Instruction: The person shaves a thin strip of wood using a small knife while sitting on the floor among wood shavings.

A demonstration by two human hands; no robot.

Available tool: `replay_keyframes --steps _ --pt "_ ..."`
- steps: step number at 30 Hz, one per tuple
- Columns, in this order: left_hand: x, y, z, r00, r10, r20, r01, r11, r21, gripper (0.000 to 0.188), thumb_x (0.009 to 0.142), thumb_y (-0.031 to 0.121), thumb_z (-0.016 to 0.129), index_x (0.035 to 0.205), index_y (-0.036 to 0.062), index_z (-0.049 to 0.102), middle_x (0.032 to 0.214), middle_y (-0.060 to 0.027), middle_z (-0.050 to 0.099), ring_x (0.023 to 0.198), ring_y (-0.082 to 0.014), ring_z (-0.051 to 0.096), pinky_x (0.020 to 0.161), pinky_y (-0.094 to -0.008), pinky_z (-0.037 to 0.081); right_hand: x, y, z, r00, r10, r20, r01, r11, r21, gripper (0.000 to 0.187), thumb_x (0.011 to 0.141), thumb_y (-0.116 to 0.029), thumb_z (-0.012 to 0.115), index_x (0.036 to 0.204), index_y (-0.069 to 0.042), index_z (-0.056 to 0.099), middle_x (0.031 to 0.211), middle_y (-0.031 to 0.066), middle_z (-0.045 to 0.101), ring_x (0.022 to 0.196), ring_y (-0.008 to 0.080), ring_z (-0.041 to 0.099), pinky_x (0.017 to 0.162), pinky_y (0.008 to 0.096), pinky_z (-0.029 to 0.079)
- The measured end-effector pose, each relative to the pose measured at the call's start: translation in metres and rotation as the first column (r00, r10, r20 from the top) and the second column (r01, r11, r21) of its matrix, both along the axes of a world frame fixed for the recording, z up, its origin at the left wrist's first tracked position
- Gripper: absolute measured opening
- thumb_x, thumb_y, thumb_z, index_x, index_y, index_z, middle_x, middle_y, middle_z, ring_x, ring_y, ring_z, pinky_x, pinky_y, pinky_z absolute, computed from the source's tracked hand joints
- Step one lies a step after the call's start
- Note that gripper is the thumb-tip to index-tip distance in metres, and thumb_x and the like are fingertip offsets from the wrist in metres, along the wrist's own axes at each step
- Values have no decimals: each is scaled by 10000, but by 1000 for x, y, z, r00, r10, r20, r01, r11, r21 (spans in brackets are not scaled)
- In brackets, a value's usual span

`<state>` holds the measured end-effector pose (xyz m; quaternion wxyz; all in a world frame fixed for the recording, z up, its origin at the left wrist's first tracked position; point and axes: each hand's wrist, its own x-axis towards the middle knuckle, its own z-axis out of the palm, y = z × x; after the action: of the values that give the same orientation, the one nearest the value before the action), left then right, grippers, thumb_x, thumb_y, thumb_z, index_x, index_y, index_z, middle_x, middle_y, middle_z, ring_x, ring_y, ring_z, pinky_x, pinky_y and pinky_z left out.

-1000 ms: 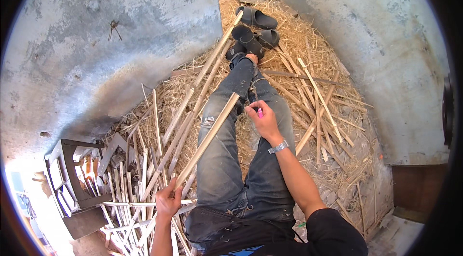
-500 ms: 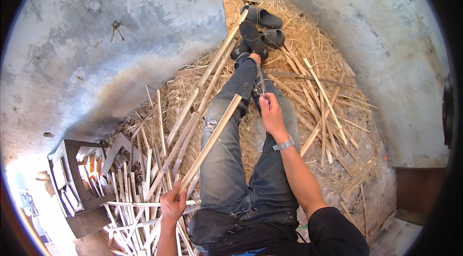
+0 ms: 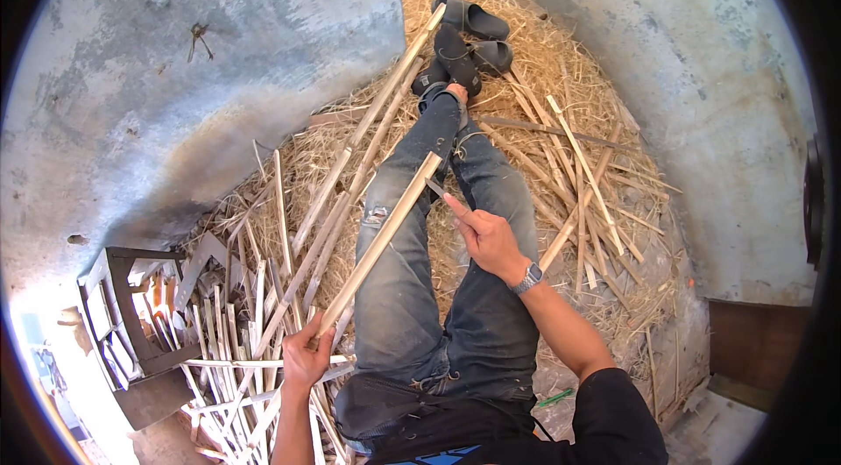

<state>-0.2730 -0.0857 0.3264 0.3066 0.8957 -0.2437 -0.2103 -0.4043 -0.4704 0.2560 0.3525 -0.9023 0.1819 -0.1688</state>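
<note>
My left hand is closed around the near end of a long pale bamboo strip, which slants up and away over my thighs. In my right hand is a knife, its handle mostly hidden by the fingers. The index finger stretches forward along the knife. Its blade is at the right edge of the strip, close to the strip's far end; I cannot tell whether it cuts in.
Long strips lie left of my legs, and more lie crossed on the right. Pale shavings cover the floor. Grey walls flank both sides. A dark frame stands at lower left beside bundled strips.
My right hand has come nearer, bringing the knife from beyond the strip's far end to its right edge. My left hand keeps its hold on the strip.
</note>
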Motion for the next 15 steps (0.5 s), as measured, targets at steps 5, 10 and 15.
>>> replay_keyframes --steps 5,10,15 --pt "-1 6 0 1000 -5 0 5 999 -54 429 923 152 785 1256 -106 701 860 -270 760 675 -232 743 658 -341 568 -1 -4 -8 998 -3 -55 -11 967 -254 648 980 -124 633 1565 -366 499 693 101 533 539 309 587 515 456 499" --pt "0 0 17 982 93 -161 -86 995 51 454 923 177 793 1256 -116 695 1077 -273 772 993 -244 761 900 -347 568 -1 -40 -17 991 -61 -116 3 898 -441 705 965 -118 624 1584 -410 454 684 93 504 515 315 588 490 469 491" --pt "2 11 -3 1000 8 -1 -8 997 -71 449 921 187 790 1251 -105 703 1010 -306 762 886 -286 788 808 -347 590 4 -43 17 995 -32 95 47 985 -165 671 1027 -141 597 1649 -228 359 755 130 632 539 298 605 529 416 508"
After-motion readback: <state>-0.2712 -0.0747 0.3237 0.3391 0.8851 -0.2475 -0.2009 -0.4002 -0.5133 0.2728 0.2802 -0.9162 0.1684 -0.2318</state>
